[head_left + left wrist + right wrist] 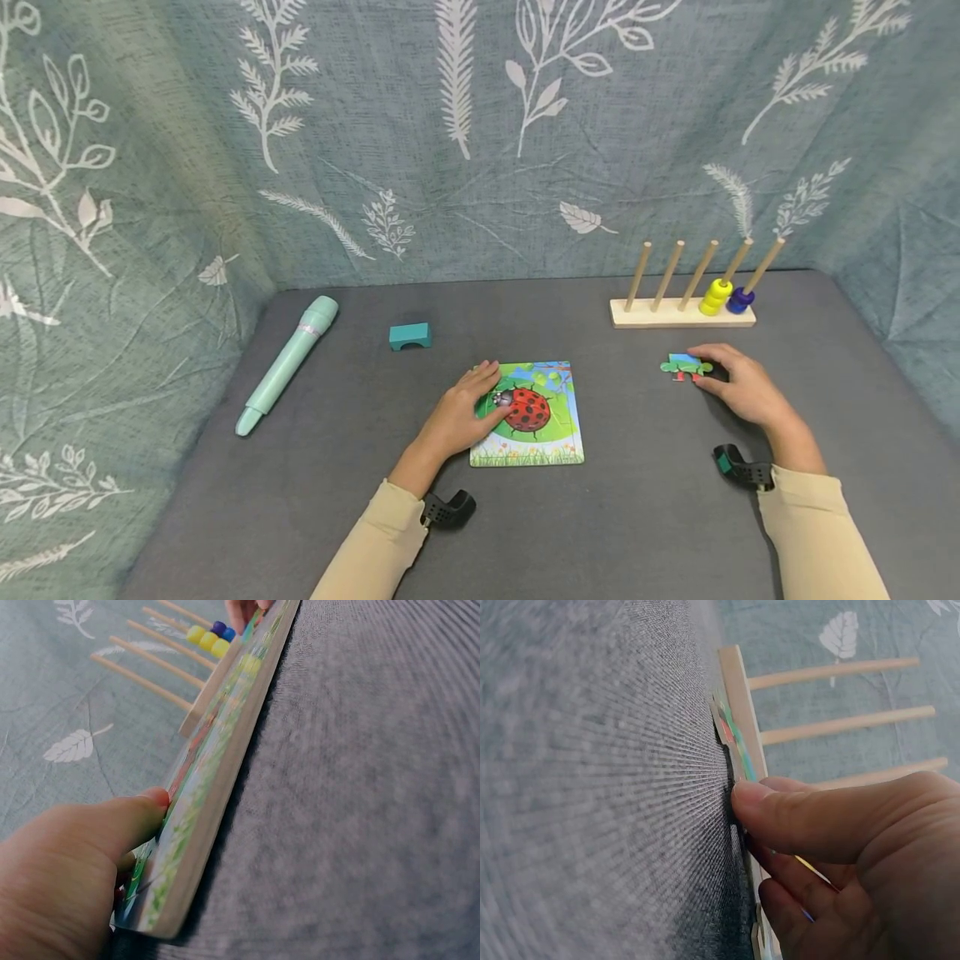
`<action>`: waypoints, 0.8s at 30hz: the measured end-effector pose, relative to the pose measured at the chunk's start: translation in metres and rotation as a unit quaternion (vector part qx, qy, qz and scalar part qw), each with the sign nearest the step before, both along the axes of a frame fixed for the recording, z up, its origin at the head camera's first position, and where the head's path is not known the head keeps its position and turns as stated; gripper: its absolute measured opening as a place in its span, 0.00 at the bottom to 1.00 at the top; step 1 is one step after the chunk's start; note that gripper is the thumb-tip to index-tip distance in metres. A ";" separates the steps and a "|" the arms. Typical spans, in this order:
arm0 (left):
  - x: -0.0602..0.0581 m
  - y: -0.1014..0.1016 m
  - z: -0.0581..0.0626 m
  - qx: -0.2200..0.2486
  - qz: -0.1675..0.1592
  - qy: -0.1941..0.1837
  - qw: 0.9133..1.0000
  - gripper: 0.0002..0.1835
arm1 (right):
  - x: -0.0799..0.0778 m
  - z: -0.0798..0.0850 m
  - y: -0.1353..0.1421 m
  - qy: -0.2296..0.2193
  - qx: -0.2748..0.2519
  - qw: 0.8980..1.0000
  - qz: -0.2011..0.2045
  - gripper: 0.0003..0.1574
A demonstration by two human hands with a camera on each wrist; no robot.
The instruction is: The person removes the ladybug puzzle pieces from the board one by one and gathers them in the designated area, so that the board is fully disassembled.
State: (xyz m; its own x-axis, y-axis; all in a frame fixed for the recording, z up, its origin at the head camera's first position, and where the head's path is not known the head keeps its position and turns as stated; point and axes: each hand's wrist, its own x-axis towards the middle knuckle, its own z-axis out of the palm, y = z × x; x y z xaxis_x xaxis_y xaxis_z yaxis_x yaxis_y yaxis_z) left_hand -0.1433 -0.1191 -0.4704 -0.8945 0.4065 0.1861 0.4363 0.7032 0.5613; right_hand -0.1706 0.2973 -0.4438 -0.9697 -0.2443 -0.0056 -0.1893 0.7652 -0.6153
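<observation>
Nearest the person, the left hand (467,412) lies flat on the ladybird puzzle board (536,433), fingers straight and spread over its left part, so this grip is released and only presses the board down on the grey desk (645,517). In the left wrist view the thumb (131,817) rests on the board's (214,784) top face near its edge.

To the right and slightly farther, the right hand (738,387) has its fingers curled around a loose puzzle piece (684,367), green and blue with a bit of red, which lies on the desk; this grip is grasping the piece. The right wrist view shows the thumb (817,817) against the thin piece (731,735).

Farther back stands a wooden peg rack (678,312) with yellow rings (716,296) and a blue ring (741,300) on its two right pegs. Well to the left lie a small teal block (409,336) and a long mint-green pen-shaped toy (287,362). A leaf-print cloth (480,125) hangs behind the desk.
</observation>
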 end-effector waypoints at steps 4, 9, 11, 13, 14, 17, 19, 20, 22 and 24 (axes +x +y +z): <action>0.000 0.000 0.000 0.000 -0.001 0.004 1.000 0.33 | 0.000 0.000 0.000 0.002 0.010 1.000 0.004 0.27; 0.000 0.000 0.001 0.001 -0.002 0.006 1.000 0.33 | 0.002 0.000 0.000 0.004 0.014 1.000 0.010 0.26; 0.000 0.000 0.001 0.002 -0.003 0.005 1.000 0.33 | 0.002 0.001 0.000 0.006 0.013 1.000 0.013 0.26; -0.001 0.000 0.001 0.002 -0.002 0.004 1.000 0.33 | 0.002 0.001 0.000 0.008 0.014 1.000 0.014 0.26; -0.001 0.000 0.001 0.001 -0.001 0.003 1.000 0.33 | 0.002 0.001 0.000 0.009 0.015 1.000 0.014 0.26; -0.002 0.001 0.000 0.002 0.002 0.001 1.000 0.33 | 0.002 0.002 -0.001 0.007 0.017 1.000 0.013 0.27; -0.002 0.001 0.000 0.001 0.005 -0.002 1.000 0.33 | 0.002 0.002 -0.001 0.004 0.017 1.000 0.009 0.27; -0.002 0.001 0.000 0.002 0.005 -0.003 1.000 0.33 | 0.002 0.003 -0.002 0.001 0.015 1.000 0.006 0.27; -0.002 0.001 0.001 0.003 0.006 -0.005 1.000 0.33 | 0.002 0.004 -0.002 -0.003 0.009 1.000 0.001 0.28; -0.002 0.001 0.001 0.002 0.006 -0.007 1.000 0.33 | 0.002 0.005 -0.003 -0.003 0.002 1.000 -0.003 0.28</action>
State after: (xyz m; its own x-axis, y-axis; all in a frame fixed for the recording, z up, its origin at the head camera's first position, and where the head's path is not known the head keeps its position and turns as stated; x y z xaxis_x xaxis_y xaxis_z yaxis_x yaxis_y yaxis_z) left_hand -0.1453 -0.1184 -0.4694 -0.9016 0.3953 0.1757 0.4206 0.7062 0.5695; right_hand -0.1690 0.2946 -0.4390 -0.9712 -0.2378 -0.0127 -0.1802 0.7687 -0.6138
